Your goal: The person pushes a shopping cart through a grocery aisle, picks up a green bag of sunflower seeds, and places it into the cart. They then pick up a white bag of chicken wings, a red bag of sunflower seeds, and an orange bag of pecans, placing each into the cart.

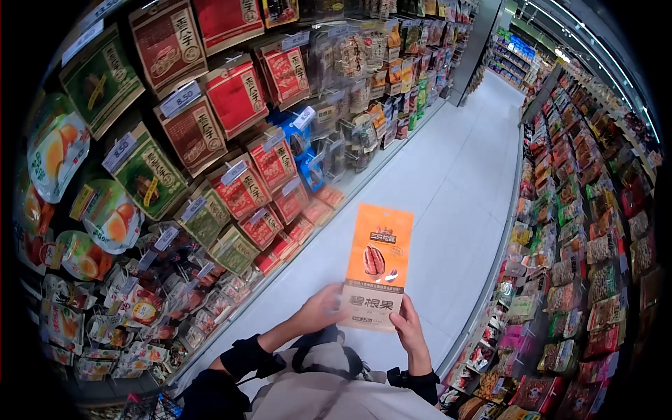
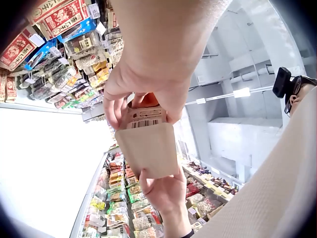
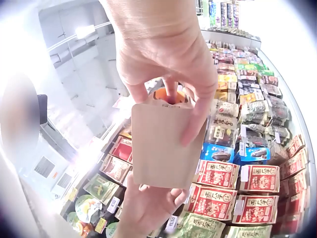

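An orange and beige snack bag (image 1: 379, 259) with a nut picture is held upright in front of the body, its printed front toward the head camera. My left hand (image 1: 323, 308), slightly blurred, grips its lower left edge; my right hand (image 1: 411, 329) pinches the lower right side, thumb on the front. In the left wrist view the left hand (image 2: 153, 74) curls round the bag (image 2: 148, 148), whose beige bottom faces the camera. The right wrist view has the right hand (image 3: 163, 64) with fingers behind the bag (image 3: 166, 144) and thumb along its side.
On the left a shelf wall carries hanging packs (image 1: 241, 94) in red, green and brown with price tags (image 1: 180, 98). A long rack of bagged snacks (image 1: 560, 266) lines the right side. Between them runs a pale tiled floor (image 1: 455, 168).
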`<action>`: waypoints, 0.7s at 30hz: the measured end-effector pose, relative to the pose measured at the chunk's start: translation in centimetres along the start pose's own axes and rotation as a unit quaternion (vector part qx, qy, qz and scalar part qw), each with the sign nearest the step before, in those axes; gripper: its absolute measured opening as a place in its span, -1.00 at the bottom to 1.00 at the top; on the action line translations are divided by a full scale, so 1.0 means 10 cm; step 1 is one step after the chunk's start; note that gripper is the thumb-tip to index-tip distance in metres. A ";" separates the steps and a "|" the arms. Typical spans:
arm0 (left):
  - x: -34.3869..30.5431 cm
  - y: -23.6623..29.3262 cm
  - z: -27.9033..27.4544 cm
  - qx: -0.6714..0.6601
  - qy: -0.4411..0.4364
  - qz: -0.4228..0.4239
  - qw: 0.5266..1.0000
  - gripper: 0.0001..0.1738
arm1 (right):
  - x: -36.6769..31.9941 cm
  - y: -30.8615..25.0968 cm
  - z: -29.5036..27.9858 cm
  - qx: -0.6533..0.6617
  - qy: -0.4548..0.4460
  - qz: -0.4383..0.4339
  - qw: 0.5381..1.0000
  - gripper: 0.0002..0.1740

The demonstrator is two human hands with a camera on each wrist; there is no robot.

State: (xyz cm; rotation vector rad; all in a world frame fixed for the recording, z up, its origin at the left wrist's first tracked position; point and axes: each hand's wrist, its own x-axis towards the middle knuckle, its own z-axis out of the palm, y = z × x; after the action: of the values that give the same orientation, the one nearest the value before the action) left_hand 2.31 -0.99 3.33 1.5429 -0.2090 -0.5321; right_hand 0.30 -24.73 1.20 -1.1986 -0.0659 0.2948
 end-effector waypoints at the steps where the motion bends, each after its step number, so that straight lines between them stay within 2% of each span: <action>1: 0.11 0.02 -0.01 -0.009 -0.004 -0.002 1.000 -0.32 | 0.08 -0.02 -0.07 0.002 0.001 0.004 1.000 -0.31; 6: 0.77 0.12 -0.08 -0.015 -0.017 0.006 1.000 -0.36 | 0.59 -0.19 -0.42 -0.010 0.009 0.023 1.000 -0.32; 9: 1.30 0.11 -0.16 -0.016 -0.017 -0.028 0.999 -0.37 | 1.03 -0.30 -0.66 -0.026 0.005 0.021 0.999 -0.33; 12: 1.90 0.07 -0.28 -0.034 -0.024 0.020 0.999 -0.37 | 1.52 -0.46 -0.93 -0.041 0.004 0.009 0.999 -0.34; 15: 2.47 0.21 -0.38 -0.065 -0.021 0.022 0.997 -0.43 | 2.00 -0.72 -1.15 -0.048 0.008 0.012 0.999 -0.34; 21: 3.43 0.50 -0.53 -0.054 -0.030 0.027 0.998 -0.42 | 2.73 -1.14 -1.52 -0.037 0.030 0.008 0.999 -0.33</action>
State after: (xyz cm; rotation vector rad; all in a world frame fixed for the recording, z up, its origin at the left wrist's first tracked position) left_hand 35.55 -11.97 1.20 1.4143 -0.2641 -0.5394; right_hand 31.77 -35.14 3.28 -1.2817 -0.0158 0.2731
